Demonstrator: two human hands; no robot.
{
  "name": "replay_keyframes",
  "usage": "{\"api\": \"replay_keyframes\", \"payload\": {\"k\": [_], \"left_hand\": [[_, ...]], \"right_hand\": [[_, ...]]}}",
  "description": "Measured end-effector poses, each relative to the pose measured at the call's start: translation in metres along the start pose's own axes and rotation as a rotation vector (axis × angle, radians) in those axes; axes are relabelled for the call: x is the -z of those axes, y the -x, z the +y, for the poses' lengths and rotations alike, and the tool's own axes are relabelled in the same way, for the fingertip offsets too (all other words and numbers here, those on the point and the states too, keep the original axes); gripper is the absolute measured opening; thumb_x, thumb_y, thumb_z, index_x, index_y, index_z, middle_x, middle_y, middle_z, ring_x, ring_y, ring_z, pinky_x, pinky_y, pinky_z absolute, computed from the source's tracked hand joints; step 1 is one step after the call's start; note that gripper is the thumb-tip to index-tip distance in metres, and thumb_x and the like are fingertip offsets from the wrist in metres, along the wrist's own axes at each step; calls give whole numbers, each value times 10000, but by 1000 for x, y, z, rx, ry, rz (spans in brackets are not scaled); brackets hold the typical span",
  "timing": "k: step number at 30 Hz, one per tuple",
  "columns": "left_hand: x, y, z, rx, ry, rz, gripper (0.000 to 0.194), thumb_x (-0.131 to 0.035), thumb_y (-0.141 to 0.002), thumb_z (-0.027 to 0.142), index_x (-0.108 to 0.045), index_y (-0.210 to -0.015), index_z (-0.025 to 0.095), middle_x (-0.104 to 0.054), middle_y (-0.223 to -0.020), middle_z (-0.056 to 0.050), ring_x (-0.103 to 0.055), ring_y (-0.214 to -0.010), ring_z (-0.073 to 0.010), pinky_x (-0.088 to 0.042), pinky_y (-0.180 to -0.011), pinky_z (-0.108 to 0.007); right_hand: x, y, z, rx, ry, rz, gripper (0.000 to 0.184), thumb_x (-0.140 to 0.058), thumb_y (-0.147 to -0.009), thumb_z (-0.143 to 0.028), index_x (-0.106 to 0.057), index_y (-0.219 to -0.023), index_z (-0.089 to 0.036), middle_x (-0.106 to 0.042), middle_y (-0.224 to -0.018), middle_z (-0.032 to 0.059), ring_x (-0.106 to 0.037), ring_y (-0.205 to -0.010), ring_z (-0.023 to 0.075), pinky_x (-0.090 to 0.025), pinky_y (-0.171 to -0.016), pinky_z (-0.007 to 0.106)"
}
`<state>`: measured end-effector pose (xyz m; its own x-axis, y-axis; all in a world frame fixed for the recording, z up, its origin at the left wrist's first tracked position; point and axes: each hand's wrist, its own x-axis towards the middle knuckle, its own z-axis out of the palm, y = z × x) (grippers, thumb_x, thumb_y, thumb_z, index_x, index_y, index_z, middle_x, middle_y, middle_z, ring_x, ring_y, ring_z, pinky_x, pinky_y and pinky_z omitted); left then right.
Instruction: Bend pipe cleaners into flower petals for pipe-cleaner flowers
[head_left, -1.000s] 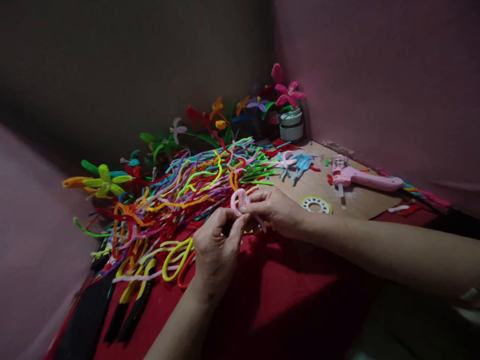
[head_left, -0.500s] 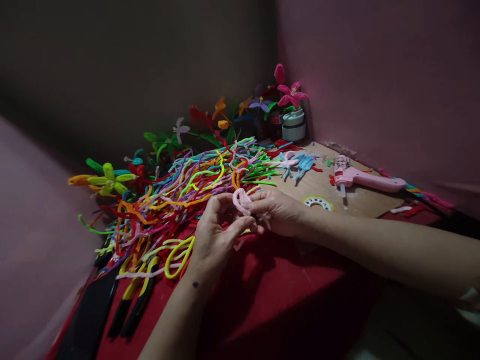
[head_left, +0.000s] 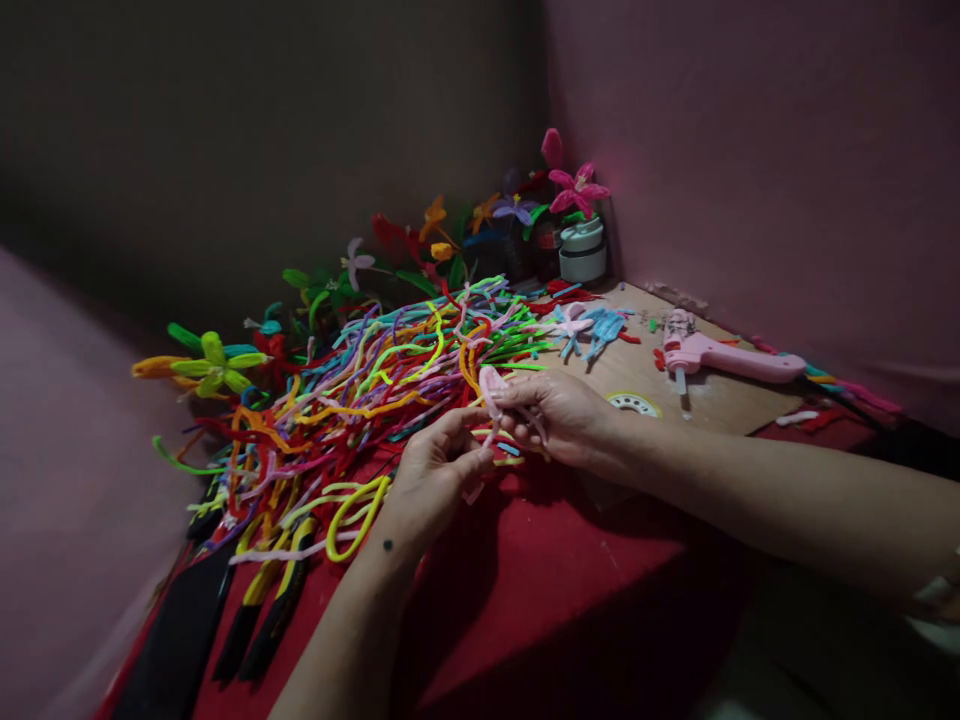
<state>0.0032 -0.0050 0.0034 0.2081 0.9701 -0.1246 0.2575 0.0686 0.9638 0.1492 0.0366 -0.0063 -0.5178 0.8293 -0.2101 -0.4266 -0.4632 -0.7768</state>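
Note:
A light pink pipe cleaner (head_left: 491, 386), bent into a loop, is held between both hands over the table. My right hand (head_left: 566, 415) pinches the looped part, and a pink end hangs below its fingers. With thumb and forefinger, my left hand (head_left: 442, 465) grips the lower end of the same pipe cleaner. Just beyond the hands spreads a large heap of coloured pipe cleaners (head_left: 405, 370). A bent yellow pipe cleaner (head_left: 358, 515) lies beside my left wrist.
Yellow-and-black pliers (head_left: 274, 600) and a dark flat object (head_left: 180, 630) lie at left. A pink glue gun (head_left: 739, 358) rests on a wooden board (head_left: 720, 400), near a white tape spool (head_left: 634, 403). Pipe-cleaner flowers (head_left: 214, 365) stand behind, by a lidded jar (head_left: 583, 250).
My left hand has drawn down and slightly away from my right, pulling one end of the pink pipe cleaner. The loop has narrowed and tilted. The table items stay in place.

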Motion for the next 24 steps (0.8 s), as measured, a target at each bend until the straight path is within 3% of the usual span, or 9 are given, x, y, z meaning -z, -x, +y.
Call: {"api": "replay_keyframes", "payload": {"k": [5, 9, 13, 16, 19, 24], "left_hand": [[5, 1, 2, 11, -25, -60, 354, -646, -674, 217, -559, -1012, 154, -518, -558, 42, -463, -446, -81, -378, -438, -205], [8, 4, 7, 26, -74, -68, 295, -649, -689, 229, -596, -967, 147, -608, -820, -36, -564, -674, -126, -437, -559, -218], [3, 2, 7, -56, 59, 17, 346, -661, -695, 263, -564, -1015, 175, -594, -994, -54, -579, -793, -144, -462, -601, -215], [-5, 0, 5, -74, 213, 105, 326, -661, -699, 274, -552, -987, 167, -590, -870, -18, -528, -580, -63, -412, -476, -166], [-10, -1, 3, -23, 263, 113, 299, -652, -701, 311, -540, -931, 157, -535, -675, 33, -394, -396, -26, -331, -358, -162], [-11, -1, 4, -7, 238, 113, 270, -635, -712, 335, -531, -878, 151, -500, -556, 53, -394, -385, -37, -328, -368, -161]], "right_hand": [[0, -2, -1, 4, -11, 9, 105, -539, -706, -111, -492, -615, -133, -465, -449, -29, -344, -357, 37, -204, -359, 174], [-1, -1, 0, 40, 16, 29, 139, -549, -690, -119, -474, -574, -134, -444, -430, -34, -328, -361, 39, -185, -364, 185], [-5, 1, 3, 102, -54, 36, 134, -579, -631, -87, -477, -554, -126, -430, -443, -46, -323, -394, 33, -211, -391, 188], [-7, 2, 6, 107, -124, 61, 160, -615, -582, -68, -474, -543, -131, -435, -469, -53, -363, -438, 40, -274, -433, 190], [-7, 2, 9, 118, -147, 1, 178, -635, -571, -69, -476, -521, -132, -434, -473, -55, -393, -460, 46, -325, -468, 194], [-4, -1, 12, 130, -81, -80, 129, -652, -608, -134, -533, -558, -124, -523, -524, -8, -480, -511, 86, -379, -499, 218]]}}
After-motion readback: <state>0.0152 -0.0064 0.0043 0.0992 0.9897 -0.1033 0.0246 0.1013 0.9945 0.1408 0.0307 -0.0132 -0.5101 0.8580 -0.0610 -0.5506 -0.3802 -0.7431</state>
